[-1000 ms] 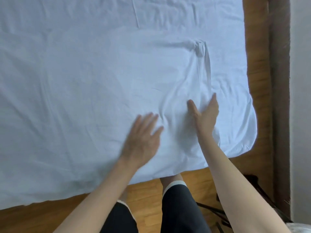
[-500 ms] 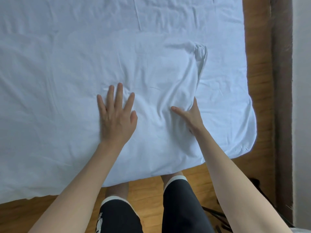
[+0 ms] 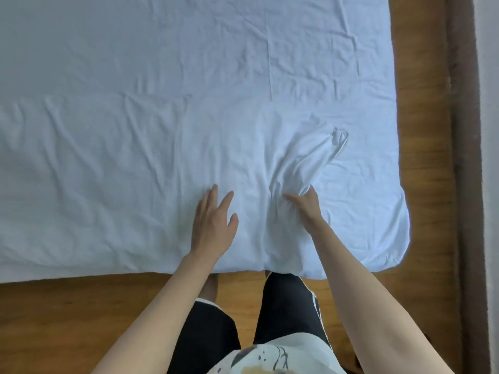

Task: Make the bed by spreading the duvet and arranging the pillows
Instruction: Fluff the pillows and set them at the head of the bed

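Head view was the only one supplied. A brown wooden floor (image 3: 67,306) was seen below the bed's near edge and in a strip down the right side, where a darker band (image 3: 463,157) ran beside a pale wall. Two legs in black shorts (image 3: 286,311) stood against the near edge, and both forearms crossed the lower frame, hiding part of the floor. One white duvet (image 3: 135,171) was counted, and two hands. The duvet was spread over nearly the whole bed, creased, with a bunched ridge (image 3: 310,163) rising toward the right corner. The left hand (image 3: 213,225) was laid flat on the fabric, fingers straight and spread. The right hand (image 3: 305,206) was pressed into the foot of that ridge; fabric appeared to be gathered by its curled fingers, though these were mostly hidden in folds.
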### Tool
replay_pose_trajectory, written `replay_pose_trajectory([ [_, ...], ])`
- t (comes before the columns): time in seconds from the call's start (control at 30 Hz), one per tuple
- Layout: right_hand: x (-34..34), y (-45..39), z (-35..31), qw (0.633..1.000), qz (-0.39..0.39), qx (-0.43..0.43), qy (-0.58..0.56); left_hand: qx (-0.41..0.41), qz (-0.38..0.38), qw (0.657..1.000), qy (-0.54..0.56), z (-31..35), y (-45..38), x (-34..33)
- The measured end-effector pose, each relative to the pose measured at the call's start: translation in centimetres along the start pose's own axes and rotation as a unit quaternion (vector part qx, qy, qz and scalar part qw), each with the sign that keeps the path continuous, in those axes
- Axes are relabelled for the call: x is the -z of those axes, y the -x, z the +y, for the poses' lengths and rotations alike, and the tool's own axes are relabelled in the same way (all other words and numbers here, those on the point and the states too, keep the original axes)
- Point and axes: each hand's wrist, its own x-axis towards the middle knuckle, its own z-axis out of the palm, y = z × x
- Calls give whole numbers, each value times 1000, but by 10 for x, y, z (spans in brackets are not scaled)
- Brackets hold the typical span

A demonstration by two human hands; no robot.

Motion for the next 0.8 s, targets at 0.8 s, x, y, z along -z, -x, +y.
replay_pose_trajectory([
  [0.8,-59,-49,21,993,-112,-12,45,-84,117,985,-97,-107,-47,-68],
])
